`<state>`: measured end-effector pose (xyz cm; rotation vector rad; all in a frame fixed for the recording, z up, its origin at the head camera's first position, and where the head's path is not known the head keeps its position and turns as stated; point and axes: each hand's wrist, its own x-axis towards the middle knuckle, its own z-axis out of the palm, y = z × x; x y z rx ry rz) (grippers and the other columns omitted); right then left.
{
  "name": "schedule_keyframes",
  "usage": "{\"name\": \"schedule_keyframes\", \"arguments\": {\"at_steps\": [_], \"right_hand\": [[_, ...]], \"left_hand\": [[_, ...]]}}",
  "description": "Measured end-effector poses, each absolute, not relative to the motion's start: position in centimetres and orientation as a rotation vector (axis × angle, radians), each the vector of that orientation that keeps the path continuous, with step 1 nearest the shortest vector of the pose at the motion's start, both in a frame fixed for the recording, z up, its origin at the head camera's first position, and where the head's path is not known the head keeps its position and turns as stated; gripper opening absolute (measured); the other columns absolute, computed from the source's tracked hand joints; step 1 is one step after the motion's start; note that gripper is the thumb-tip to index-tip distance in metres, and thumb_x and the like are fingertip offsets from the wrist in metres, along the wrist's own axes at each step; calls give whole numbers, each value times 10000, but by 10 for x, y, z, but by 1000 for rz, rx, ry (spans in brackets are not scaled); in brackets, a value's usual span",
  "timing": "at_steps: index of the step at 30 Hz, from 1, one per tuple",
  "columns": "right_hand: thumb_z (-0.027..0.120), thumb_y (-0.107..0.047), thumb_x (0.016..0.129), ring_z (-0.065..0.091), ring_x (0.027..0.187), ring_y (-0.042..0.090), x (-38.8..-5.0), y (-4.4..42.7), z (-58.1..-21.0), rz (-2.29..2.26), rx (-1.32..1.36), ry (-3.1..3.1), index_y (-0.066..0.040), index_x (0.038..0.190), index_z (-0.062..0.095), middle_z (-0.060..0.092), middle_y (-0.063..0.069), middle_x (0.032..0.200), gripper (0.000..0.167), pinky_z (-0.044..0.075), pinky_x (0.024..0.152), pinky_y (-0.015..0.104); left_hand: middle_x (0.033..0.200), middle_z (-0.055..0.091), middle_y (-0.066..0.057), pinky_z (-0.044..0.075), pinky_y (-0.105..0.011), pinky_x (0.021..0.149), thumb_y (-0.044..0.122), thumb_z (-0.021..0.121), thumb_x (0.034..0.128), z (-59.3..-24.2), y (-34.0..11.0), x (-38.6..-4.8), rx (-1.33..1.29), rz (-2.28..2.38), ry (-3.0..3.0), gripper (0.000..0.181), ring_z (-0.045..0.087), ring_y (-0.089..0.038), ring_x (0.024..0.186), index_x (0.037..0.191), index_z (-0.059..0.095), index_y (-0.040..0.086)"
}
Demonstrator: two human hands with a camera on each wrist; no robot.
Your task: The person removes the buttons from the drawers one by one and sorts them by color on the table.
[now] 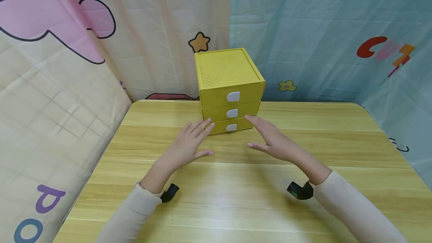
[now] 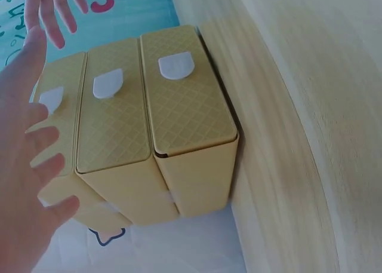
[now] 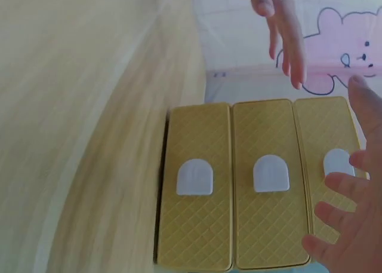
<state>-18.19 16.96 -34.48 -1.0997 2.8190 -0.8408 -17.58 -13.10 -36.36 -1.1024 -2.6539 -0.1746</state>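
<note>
A yellow three-drawer box (image 1: pixel 229 70) stands near the table's back edge, each drawer front bearing a white tab handle (image 1: pixel 233 113). All its drawers look closed. In the head view my left hand (image 1: pixel 189 145) hovers in front of the box's left side, fingers spread and straight. Opposite it, my right hand (image 1: pixel 275 138) is held in the air before the box's right side, fingers extended and thumb apart. Neither hand holds anything. Both wrist views show the drawer fronts (image 2: pixel 185 100) beyond the fingers; whether a fingertip touches the box I cannot tell.
The wooden table (image 1: pixel 216 190) reaches from the box toward me. Printed curtains (image 1: pixel 297 18) hang close behind the table and along its sides. A black wrist-camera mount (image 1: pixel 170 193) juts from under the left cuff, another black mount (image 1: pixel 300 190) from the right.
</note>
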Motion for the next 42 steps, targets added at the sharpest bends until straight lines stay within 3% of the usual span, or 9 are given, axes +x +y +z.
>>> {"name": "schedule_keyframes", "arguments": {"at_steps": [8,12,16,20,26,32,42], "right_hand": [[549,-280,905,327,1248,267,-204,153,-335,-1335,-912,2704,-68,1399,256,349,113,1377,612,288,1004,452],[539,-183,915,385,1196,302,-217,145,-334,-1524,-860,2633,-23,1368,295,388,164,1326,539,312,988,445],[543,-207,912,425,1156,281,-226,139,-333,-1642,-801,2608,-14,1337,341,419,148,1297,509,348,966,415],[546,-223,909,453,1117,247,-231,132,-328,-1711,-763,2599,-8,1308,384,460,127,1243,482,378,941,391],[523,-97,915,496,1038,304,-223,121,-307,-1794,-663,2618,87,1205,459,520,209,1120,350,404,912,407],[531,-47,903,539,905,313,-224,115,-301,-1839,-587,2695,127,1085,539,571,240,998,252,450,817,331],[578,-17,866,569,801,312,-233,112,-305,-1969,-563,2692,131,954,595,600,270,883,173,457,680,188]], "left_hand": [[1391,332,-134,332,-470,959,382,628,818,-357,-130,-187,-1023,-359,-2430,733,351,-311,1223,1373,322,13],[1337,391,-156,353,-442,951,296,679,794,-352,-129,-195,-938,-467,-2309,693,388,-305,1193,1330,371,-16],[1304,420,-177,330,-411,982,196,709,784,-343,-128,-203,-837,-641,-2232,638,394,-313,1183,1294,407,-38],[1311,420,-168,298,-391,1008,147,689,803,-335,-128,-213,-758,-884,-2197,578,368,-288,1212,1287,424,-23],[1352,387,-84,351,-367,978,144,588,878,-321,-126,-231,-664,-1439,-2183,479,345,-167,1232,1318,431,40],[1372,381,-70,378,-374,941,146,531,916,-302,-119,-234,-567,-1747,-2174,430,373,-194,1218,1317,439,21],[1337,434,-61,417,-342,917,115,554,894,-319,-118,-257,-515,-2111,-1951,423,450,-179,1164,1292,466,4]]}}
